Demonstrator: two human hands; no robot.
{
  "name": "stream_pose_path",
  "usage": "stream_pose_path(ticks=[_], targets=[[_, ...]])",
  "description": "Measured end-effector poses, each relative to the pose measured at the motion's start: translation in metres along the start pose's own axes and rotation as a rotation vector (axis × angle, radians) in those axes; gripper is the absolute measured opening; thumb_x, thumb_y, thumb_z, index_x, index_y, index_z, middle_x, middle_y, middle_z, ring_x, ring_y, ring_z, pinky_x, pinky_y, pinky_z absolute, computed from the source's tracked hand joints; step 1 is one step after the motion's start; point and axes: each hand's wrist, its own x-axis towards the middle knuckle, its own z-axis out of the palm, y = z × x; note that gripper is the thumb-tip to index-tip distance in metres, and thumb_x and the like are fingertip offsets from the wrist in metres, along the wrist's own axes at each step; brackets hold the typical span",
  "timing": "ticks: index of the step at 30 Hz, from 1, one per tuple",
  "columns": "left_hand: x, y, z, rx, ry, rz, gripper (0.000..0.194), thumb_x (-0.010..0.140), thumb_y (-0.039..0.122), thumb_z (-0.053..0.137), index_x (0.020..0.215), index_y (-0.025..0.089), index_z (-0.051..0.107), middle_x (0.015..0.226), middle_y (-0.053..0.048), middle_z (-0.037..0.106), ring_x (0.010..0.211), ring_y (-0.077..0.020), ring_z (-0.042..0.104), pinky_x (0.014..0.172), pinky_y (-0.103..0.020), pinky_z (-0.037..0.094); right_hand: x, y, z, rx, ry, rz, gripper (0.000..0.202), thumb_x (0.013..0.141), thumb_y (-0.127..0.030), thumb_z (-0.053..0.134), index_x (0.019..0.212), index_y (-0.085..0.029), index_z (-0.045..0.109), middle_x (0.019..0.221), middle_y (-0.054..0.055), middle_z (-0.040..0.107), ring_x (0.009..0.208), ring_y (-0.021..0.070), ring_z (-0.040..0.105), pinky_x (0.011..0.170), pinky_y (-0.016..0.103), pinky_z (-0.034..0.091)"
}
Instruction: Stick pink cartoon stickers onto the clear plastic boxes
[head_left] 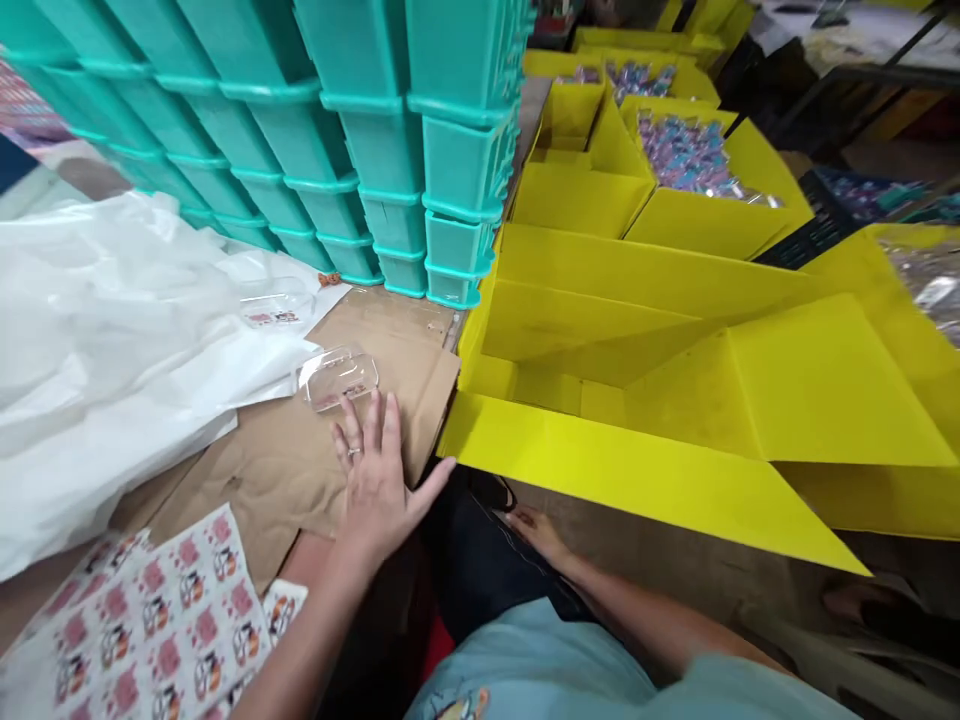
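Observation:
My left hand (pixel 375 480) rests with its fingers spread on brown cardboard (pixel 285 470). Its fingertips are at the lower edge of a clear plastic case (pixel 341 380) that has a small printed sticker. Another clear case (pixel 276 305) lies farther back on white plastic sheeting (pixel 112 330). Sticker sheets (pixel 161 625) with pink and black prints are at the lower left, beside my left forearm. My right hand (pixel 536 530) is low at my lap, near the dark trousers and below the yellow box edge; its fingers are partly hidden.
Stacked teal bins (pixel 337 140) stand behind the cardboard. A large open yellow box (pixel 645 400) is on the right. Beyond it, a yellow box (pixel 705 220) holds many small wrapped pieces. A black crate (pixel 810 225) stands near it.

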Motion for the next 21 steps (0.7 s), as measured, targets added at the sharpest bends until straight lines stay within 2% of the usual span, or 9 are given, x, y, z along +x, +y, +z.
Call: stream_pose_path(ticks=[2,5,6,8,10,13,18,20,21], targets=[[-0.006,0.007,-0.006,-0.068,0.104,0.016,0.092,0.083,0.05,0.069,0.157,0.018,0.024,0.162,-0.018,0.03,0.153,-0.0404,-0.001,0.119,-0.066,0.003,-0.021,-0.01,-0.023,0.148,-0.029,-0.029,0.04,0.095,-0.048,0.059,0.117,-0.014,0.063,0.113,0.009,0.068,0.098,0.0242,0.068,0.082,0.042,0.059],[-0.033,0.036,-0.023,-0.183,0.194,0.087,0.081,0.087,0.04,0.065,0.156,0.021,0.028,0.158,-0.015,0.038,0.152,-0.0347,0.019,0.123,-0.057,0.018,-0.034,-0.038,-0.065,0.386,-0.017,-0.124,0.059,0.092,-0.069,0.044,0.114,-0.017,0.061,0.116,0.013,0.07,0.111,0.0298,0.068,0.085,0.047,0.061],[-0.046,0.047,-0.028,-0.215,0.171,0.123,0.077,0.09,0.037,0.063,0.156,0.021,0.027,0.157,-0.015,0.04,0.15,-0.0319,0.027,0.122,-0.053,0.024,-0.031,-0.049,-0.076,0.464,0.003,-0.146,0.055,0.092,-0.068,0.045,0.112,-0.019,0.06,0.116,0.012,0.07,0.114,0.0293,0.067,0.087,0.047,0.061],[-0.072,0.066,-0.034,-0.251,0.069,0.195,0.068,0.093,0.033,0.057,0.155,0.022,0.031,0.155,-0.013,0.043,0.146,-0.0272,0.037,0.121,-0.047,0.032,-0.019,-0.069,-0.088,0.603,0.058,-0.14,0.03,0.088,-0.046,0.059,0.103,-0.02,0.06,0.102,0.008,0.074,0.104,0.0254,0.072,0.084,0.041,0.064],[-0.096,0.074,-0.034,-0.26,-0.014,0.213,0.057,0.094,0.029,0.054,0.149,0.02,0.041,0.151,-0.013,0.049,0.142,-0.0246,0.044,0.118,-0.043,0.038,-0.007,-0.081,-0.088,0.678,0.087,-0.099,0.015,0.079,-0.018,0.063,0.094,-0.019,0.06,0.084,0.005,0.075,0.084,0.0212,0.077,0.075,0.032,0.066],[-0.126,0.072,-0.029,-0.296,-0.058,0.115,0.046,0.094,0.026,0.053,0.139,0.017,0.053,0.136,-0.013,0.062,0.127,-0.0224,0.059,0.108,-0.039,0.049,-0.007,-0.075,-0.08,0.697,0.068,-0.034,0.027,0.07,-0.001,0.056,0.09,-0.018,0.061,0.074,0.004,0.075,0.07,0.0187,0.076,0.066,0.025,0.066],[-0.159,0.065,-0.03,-0.371,-0.036,-0.012,0.042,0.092,0.024,0.056,0.134,0.016,0.059,0.122,-0.013,0.07,0.111,-0.0226,0.068,0.098,-0.038,0.055,-0.045,-0.046,-0.065,0.65,-0.005,0.092,0.021,0.073,-0.006,0.057,0.084,-0.02,0.067,0.081,0.008,0.078,0.08,0.0213,0.078,0.072,0.027,0.067],[-0.168,0.067,-0.039,-0.391,-0.011,-0.023,0.041,0.092,0.024,0.056,0.132,0.015,0.06,0.122,-0.013,0.071,0.111,-0.0225,0.068,0.098,-0.037,0.055,-0.067,-0.047,-0.054,0.596,-0.125,0.132,0.015,0.076,-0.019,0.064,0.09,-0.019,0.071,0.097,0.011,0.078,0.098,0.0246,0.075,0.082,0.034,0.065],[-0.172,0.068,-0.047,-0.401,0.006,-0.023,0.041,0.093,0.024,0.056,0.132,0.015,0.06,0.124,-0.013,0.07,0.113,-0.0222,0.067,0.099,-0.036,0.055,-0.079,-0.053,-0.048,0.53,-0.221,0.149,0.021,0.075,-0.027,0.07,0.095,-0.019,0.073,0.105,0.013,0.077,0.104,0.0275,0.073,0.085,0.038,0.064]])
